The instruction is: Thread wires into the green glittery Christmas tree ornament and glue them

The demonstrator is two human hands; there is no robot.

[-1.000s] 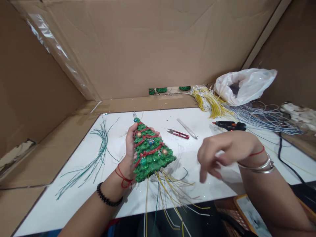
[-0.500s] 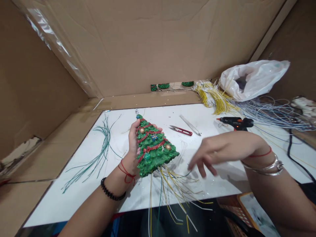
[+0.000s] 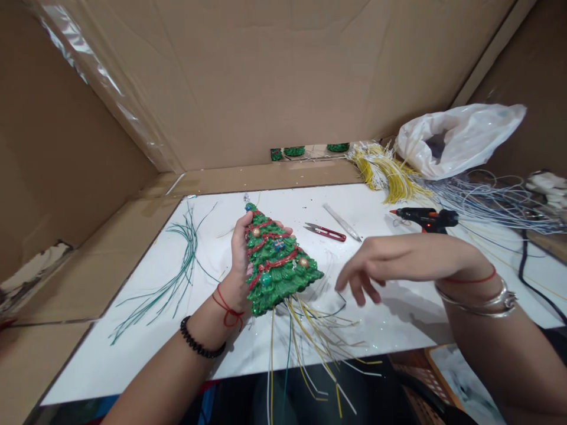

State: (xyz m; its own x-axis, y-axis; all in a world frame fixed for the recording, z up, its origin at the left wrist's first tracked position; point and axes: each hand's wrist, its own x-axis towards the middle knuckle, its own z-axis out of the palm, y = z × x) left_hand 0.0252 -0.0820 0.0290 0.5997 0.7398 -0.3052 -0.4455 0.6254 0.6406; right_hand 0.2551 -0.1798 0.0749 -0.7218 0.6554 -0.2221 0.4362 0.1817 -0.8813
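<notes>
A green Christmas tree ornament (image 3: 279, 265) with red garlands and small baubles rests in my left hand (image 3: 240, 254), whose fingers wrap round its back and edge. Yellow, white and green wires (image 3: 305, 330) hang from the tree's base over the board's front edge. To the right of these wires my right hand (image 3: 381, 268) hovers over the board, palm down, with its fingers apart and bent downward. A dark wire end shows near its fingertips, and no held object is visible.
On the white board (image 3: 146, 254) lie green wires (image 3: 188, 254), red snips (image 3: 325, 231), a clear pen-like tool (image 3: 341, 222) and a glue gun (image 3: 425, 218). Yellow wire bundles (image 3: 381, 171), blue-white wires (image 3: 491, 198) and a plastic bag (image 3: 460, 139) sit at the back right. Cardboard walls surround the board.
My right hand has shifted slightly left and up, its fingers still apart. My left hand and the tree have barely moved.
</notes>
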